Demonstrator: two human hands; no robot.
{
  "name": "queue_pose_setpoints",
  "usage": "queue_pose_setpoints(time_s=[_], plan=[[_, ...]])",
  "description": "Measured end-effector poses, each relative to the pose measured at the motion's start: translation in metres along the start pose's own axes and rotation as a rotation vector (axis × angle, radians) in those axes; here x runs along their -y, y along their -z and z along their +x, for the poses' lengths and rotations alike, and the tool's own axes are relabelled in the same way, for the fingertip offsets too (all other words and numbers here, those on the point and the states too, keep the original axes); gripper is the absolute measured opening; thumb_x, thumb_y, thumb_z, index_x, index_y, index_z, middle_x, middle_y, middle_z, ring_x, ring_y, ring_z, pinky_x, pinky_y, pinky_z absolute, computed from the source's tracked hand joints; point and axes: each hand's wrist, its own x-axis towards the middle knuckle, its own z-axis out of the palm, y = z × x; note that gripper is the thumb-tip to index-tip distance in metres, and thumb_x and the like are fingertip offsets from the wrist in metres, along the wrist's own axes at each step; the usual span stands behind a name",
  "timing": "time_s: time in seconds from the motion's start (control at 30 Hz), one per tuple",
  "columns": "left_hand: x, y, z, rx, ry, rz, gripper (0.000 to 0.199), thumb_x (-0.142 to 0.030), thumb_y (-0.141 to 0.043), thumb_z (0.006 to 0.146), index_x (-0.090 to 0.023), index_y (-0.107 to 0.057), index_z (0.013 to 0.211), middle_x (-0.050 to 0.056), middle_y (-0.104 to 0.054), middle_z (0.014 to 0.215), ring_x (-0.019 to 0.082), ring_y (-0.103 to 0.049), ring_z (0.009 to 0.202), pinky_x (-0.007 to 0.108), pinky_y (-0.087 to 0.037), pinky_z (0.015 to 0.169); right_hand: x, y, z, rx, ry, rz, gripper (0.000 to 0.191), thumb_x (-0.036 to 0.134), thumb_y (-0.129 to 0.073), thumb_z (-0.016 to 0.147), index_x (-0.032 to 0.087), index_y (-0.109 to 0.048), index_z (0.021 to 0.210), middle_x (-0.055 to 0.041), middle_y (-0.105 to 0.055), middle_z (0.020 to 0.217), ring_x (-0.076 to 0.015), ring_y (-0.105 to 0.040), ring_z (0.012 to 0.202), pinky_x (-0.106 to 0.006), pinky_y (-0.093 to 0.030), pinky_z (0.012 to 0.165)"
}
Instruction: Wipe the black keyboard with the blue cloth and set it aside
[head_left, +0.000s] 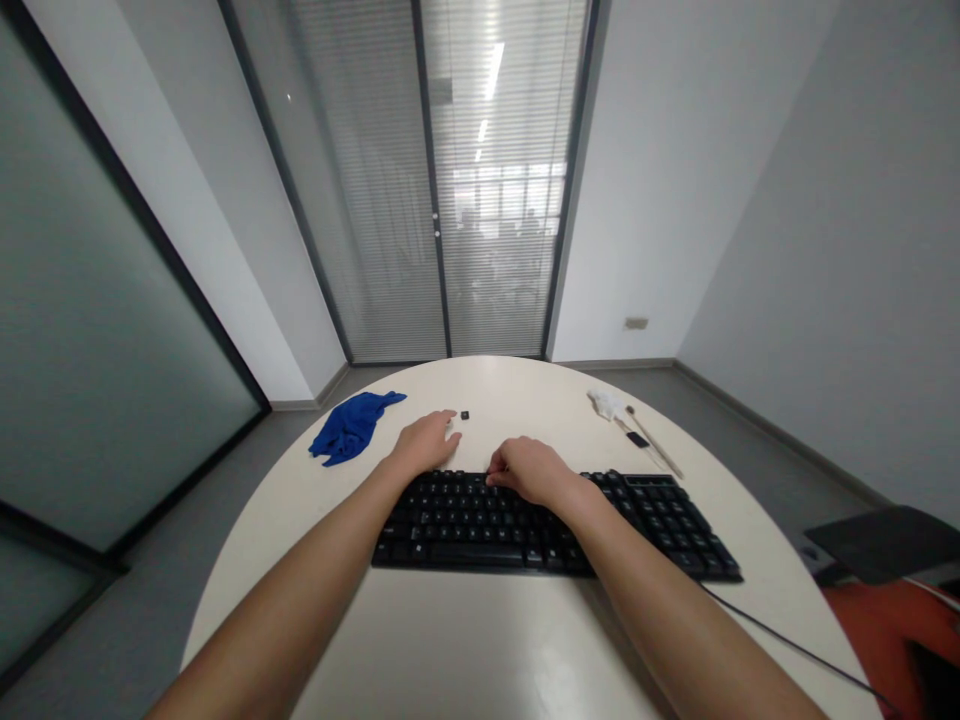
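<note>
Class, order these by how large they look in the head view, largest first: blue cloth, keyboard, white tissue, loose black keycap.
1. Keyboard
2. Blue cloth
3. White tissue
4. Loose black keycap

The keyboard's lead is plain, even with the right arm covering part of it.

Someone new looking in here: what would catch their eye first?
Probably the long black keyboard across the pale table, with the right hand bent over its far edge. Next, the bright blue cloth, crumpled toward the table's left side. Then perhaps the tiny black square, lying alone beyond the keyboard, just right of the left hand's fingertips.
</note>
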Motion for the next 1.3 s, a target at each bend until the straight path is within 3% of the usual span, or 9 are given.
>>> queue_pose_setpoints(time_s=[0.27, 0.6, 0.8, 0.97, 1.13, 1.3], plan=[[-0.003, -0.012, 0.037, -0.014, 0.013, 0.039, 0.045, -0.034, -0.050, 0.093, -0.027, -0.052, 0.137, 0.008, -0.064, 0.130, 0.026, -0.060, 0.117, 0.037, -0.047, 0.094, -0.009, -0.002, 0.000, 0.014, 0.106, 0.012, 0.020, 0.029, -0.061, 0.090, 0.025, -0.079, 0.097, -0.0067, -0.078, 0.097, -0.0226, -0.071, 0.093, -0.025, -0.048, 0.078], [-0.014, -0.015, 0.044, -0.021, 0.055, 0.111, 0.027, -0.030, -0.050, 0.093, -0.025, -0.071, 0.110, 0.009, -0.071, 0.112, 0.026, -0.064, 0.106, 0.036, -0.049, 0.088, -0.008, 0.000, -0.001, 0.012, 0.134, -0.019, 0.022, 0.024, -0.058, 0.089, 0.021, -0.079, 0.094, -0.0102, -0.077, 0.097, -0.0256, -0.071, 0.095, -0.027, -0.049, 0.079], [-0.016, -0.013, 0.026, -0.035, 0.052, 0.096, 0.027, -0.027, -0.049, 0.093, -0.020, -0.072, 0.105, 0.013, -0.070, 0.111, 0.028, -0.064, 0.105, 0.037, -0.050, 0.086, -0.010, -0.003, -0.002, 0.003, 0.158, -0.014, 0.025, 0.026, -0.057, 0.090, 0.023, -0.079, 0.101, -0.0092, -0.077, 0.101, -0.0257, -0.071, 0.098, -0.028, -0.049, 0.082], [-0.021, -0.011, -0.006, -0.086, 0.035, 0.024, 0.028, -0.031, -0.049, 0.095, -0.023, -0.069, 0.112, 0.008, -0.069, 0.116, 0.024, -0.063, 0.108, 0.033, -0.049, 0.090, -0.015, -0.005, -0.003, -0.007, 0.208, 0.008, 0.027, 0.024, -0.055, 0.091, 0.025, -0.078, 0.106, -0.0067, -0.077, 0.104, -0.0240, -0.070, 0.100, -0.027, -0.049, 0.084], [-0.030, -0.014, -0.042, -0.159, -0.066, -0.131, 0.025, -0.029, -0.052, 0.094, -0.020, -0.069, 0.108, 0.007, -0.070, 0.112, 0.023, -0.062, 0.108, 0.033, -0.046, 0.097, -0.017, -0.008, -0.004, -0.045, 0.233, 0.006, 0.027, 0.025, -0.055, 0.092, 0.025, -0.078, 0.106, -0.0075, -0.077, 0.105, -0.0253, -0.070, 0.100, -0.029, -0.049, 0.085], [-0.027, -0.017, -0.058, -0.156, -0.143, -0.259, 0.022, -0.028, -0.053, 0.093, -0.020, -0.071, 0.105, 0.006, -0.072, 0.108, 0.023, -0.063, 0.105, 0.035, -0.046, 0.096, -0.017, -0.008, -0.014, -0.058, 0.282, 0.020, 0.031, 0.029, -0.049, 0.096, 0.021, -0.075, 0.109, -0.0102, -0.076, 0.104, -0.0277, -0.071, 0.098, -0.032, -0.050, 0.084]])
